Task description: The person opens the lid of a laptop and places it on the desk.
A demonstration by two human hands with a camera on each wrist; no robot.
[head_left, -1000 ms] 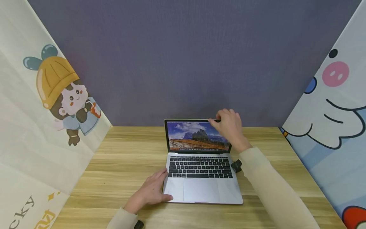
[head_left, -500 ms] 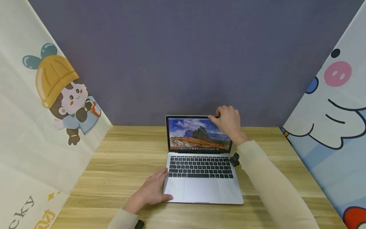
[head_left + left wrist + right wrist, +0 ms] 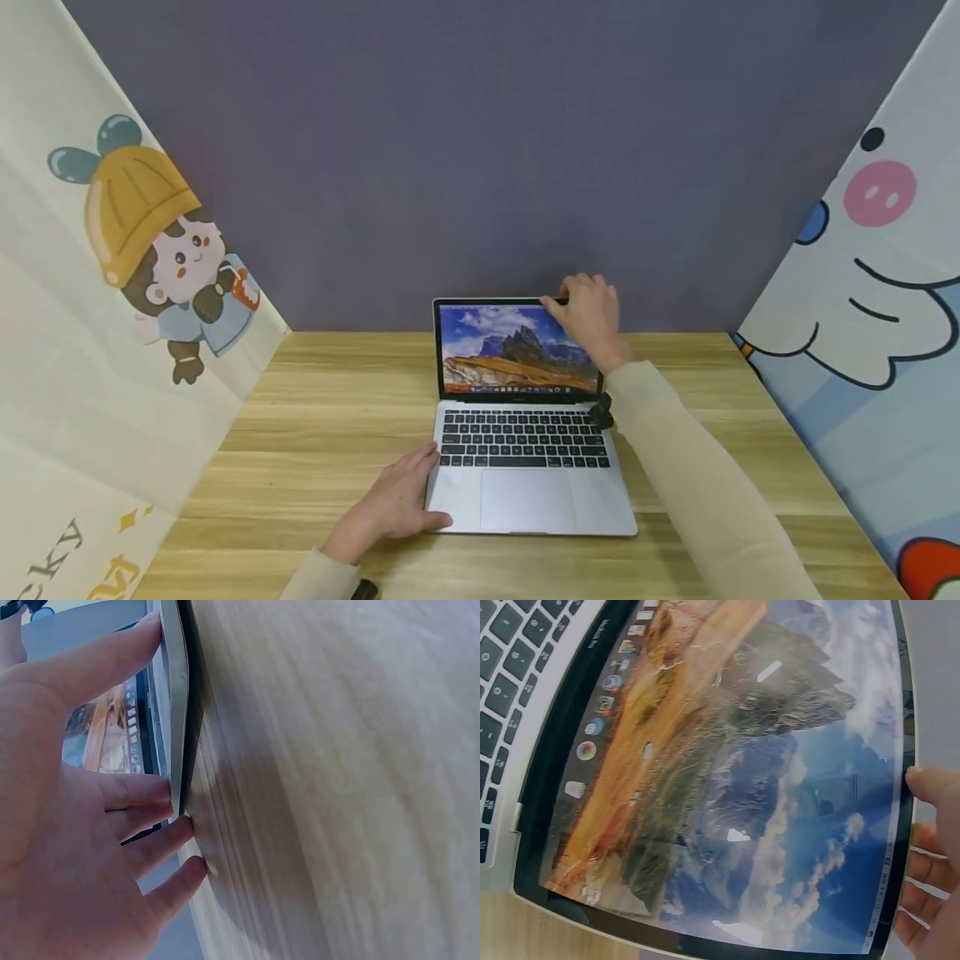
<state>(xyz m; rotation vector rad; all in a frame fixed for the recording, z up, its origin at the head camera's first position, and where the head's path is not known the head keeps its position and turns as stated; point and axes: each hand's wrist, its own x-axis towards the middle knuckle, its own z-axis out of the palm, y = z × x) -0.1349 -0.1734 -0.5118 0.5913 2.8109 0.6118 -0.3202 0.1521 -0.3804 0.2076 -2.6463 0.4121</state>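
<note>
A silver laptop lies on the wooden table, its lid raised and the screen lit with a mountain picture and a row of icons. My right hand holds the lid's top edge near its right corner. In the right wrist view the thumb sits on the front border, with the other fingers behind the lid. My left hand rests against the left front part of the base. Its thumb lies on top near the front edge, and the fairly straight fingers touch the left side.
The wooden table ends at a dark grey-blue wall panel close behind the lid. White cartoon-printed panels flank it, with a capped figure on the left and a pink snout on the right. A black wrist camera overlaps the keyboard's right corner.
The lid has tipped further back, so more of the screen shows and its top edge stands higher in the view. My right hand has moved up with it; my left hand has stayed put.
</note>
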